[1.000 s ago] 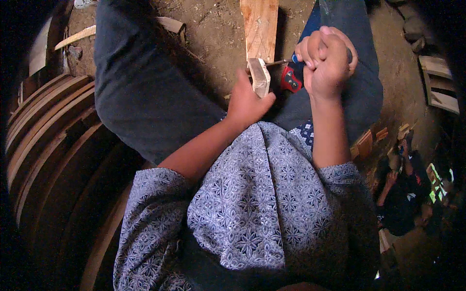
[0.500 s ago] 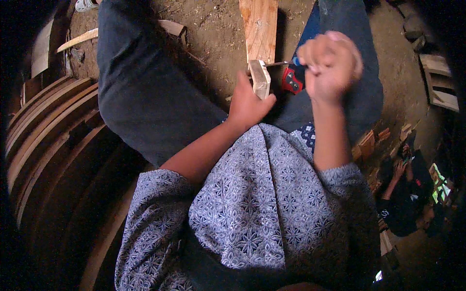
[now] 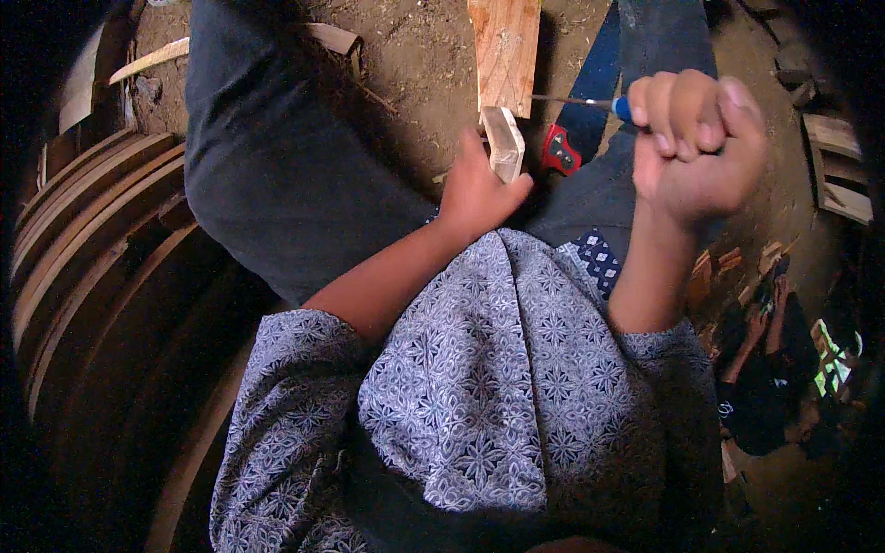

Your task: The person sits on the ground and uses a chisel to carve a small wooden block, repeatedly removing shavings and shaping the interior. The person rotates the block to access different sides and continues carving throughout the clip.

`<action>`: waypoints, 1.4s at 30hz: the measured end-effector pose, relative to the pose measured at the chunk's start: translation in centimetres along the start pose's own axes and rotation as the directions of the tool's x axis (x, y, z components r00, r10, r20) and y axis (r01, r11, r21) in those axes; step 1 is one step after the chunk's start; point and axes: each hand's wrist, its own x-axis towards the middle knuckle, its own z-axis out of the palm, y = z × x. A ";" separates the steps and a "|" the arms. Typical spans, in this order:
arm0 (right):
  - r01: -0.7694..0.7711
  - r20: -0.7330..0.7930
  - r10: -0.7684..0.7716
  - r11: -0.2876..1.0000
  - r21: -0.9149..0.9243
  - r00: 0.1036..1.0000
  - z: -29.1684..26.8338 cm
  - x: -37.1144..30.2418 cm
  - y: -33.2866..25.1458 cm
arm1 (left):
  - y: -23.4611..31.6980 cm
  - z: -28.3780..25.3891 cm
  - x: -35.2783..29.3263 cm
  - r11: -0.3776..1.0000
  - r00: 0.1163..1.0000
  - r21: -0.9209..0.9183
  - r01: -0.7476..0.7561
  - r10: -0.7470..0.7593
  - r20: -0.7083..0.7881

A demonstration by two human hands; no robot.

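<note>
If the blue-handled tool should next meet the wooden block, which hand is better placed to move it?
Right, I would say. The right hand grips the blue-handled tool, whose thin shaft points leftward; the left hand holds the wooden block.

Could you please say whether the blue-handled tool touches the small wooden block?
Apart: the head view shows a gap between the tool and the block.

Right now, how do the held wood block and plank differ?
The wood block is short and angled; the plank is longer and straighter. The block is held in the left hand; the plank extends beyond it, past the picture's top edge. Both look like bare wood.
</note>
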 end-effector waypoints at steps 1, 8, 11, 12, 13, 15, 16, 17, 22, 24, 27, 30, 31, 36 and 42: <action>0.223 -0.046 -0.257 0.904 -0.365 0.965 -0.1 -0.1 1.8 | 0.2 0.1 0.1 1.000 1.000 0.001 0.000 0.000 0.011; -0.048 -0.326 -0.015 0.982 -0.184 0.945 -0.9 0.4 5.0 | 0.2 -0.3 0.2 0.999 1.000 -0.018 -0.030 0.029 -0.004; -0.007 0.070 -0.001 0.993 0.114 0.998 -1.8 0.7 0.6 | 0.4 -0.5 0.0 0.999 0.999 -0.032 0.028 -0.027 0.035; 0.217 0.175 -0.194 0.968 -0.125 0.965 -2.4 0.9 1.7 | 0.7 -0.6 0.0 0.997 0.997 -0.040 0.059 -0.057 0.057; 0.450 0.267 -0.377 0.836 -0.314 0.887 -2.9 1.2 2.8 | 0.7 -0.5 0.0 0.998 0.997 -0.039 0.051 -0.049 0.051; 0.031 -0.097 -0.051 0.979 -0.201 0.994 -2.2 -1.1 7.5 | 0.5 -0.2 0.1 0.999 0.999 -0.036 0.036 -0.035 0.038; -0.011 -0.112 -0.006 0.988 -0.156 0.994 -2.6 -0.3 9.1 | 0.5 -0.2 0.2 0.999 0.999 -0.034 0.019 -0.018 0.033; -0.022 -0.144 0.003 0.991 -0.131 0.990 -3.3 -0.1 9.1 | 0.6 -0.2 0.3 1.000 1.000 -0.031 0.002 -0.001 0.030; 0.011 0.035 -0.013 0.998 0.063 0.999 -1.5 0.9 3.4 | -0.2 -0.3 0.0 1.000 1.000 -0.007 0.021 -0.021 0.022; -0.017 0.120 0.009 0.998 0.065 0.993 -1.0 1.0 1.3 | 0.8 -0.3 0.1 1.000 0.999 -0.008 -0.001 0.001 0.040; -0.098 0.020 0.101 0.988 -0.121 0.995 -0.8 0.2 5.4 | 1.1 -1.0 0.2 0.989 0.980 -0.011 0.146 -0.143 0.140; -0.137 0.050 0.150 0.969 -0.203 0.987 -0.4 0.8 4.4 | 1.0 -1.1 0.2 0.993 0.986 0.001 0.118 -0.118 0.119; -0.138 0.051 0.152 0.969 -0.207 0.987 -0.2 0.7 4.1 | 1.2 -1.2 0.2 0.992 0.983 0.000 0.130 -0.129 0.134; -0.084 0.178 0.087 0.996 -0.024 0.980 1.1 0.2 1.0 | 0.4 -0.3 0.1 1.000 0.998 -0.010 0.005 -0.004 0.063; -0.156 0.067 0.172 0.967 -0.203 0.983 0.4 1.1 4.6 | 0.5 -0.8 0.4 0.998 0.995 0.031 0.048 -0.050 0.083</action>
